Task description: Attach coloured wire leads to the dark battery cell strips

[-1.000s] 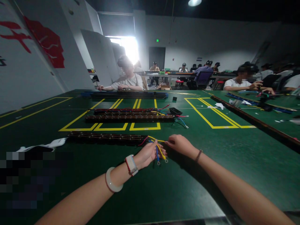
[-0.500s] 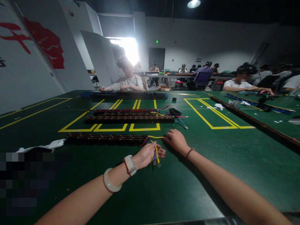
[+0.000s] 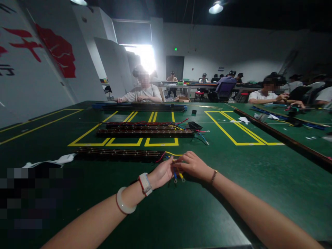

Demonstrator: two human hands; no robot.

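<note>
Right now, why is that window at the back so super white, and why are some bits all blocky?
In the head view the window is blown out by glare, washing out the wall beside it; the room's edges stay dim. Blocky squares blur a patch at lower left and people's faces. The wide lens bends the table. The left hand and right hand, at the coloured wires, look sharp.

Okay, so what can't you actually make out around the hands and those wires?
Head view only:
- Where the fingers pinch the wires: covered by the left hand and right hand.
- Wire-end terminals: too small to identify.
- Near strip: parts too dark.
- Lower left of the table: pixelated.
</note>
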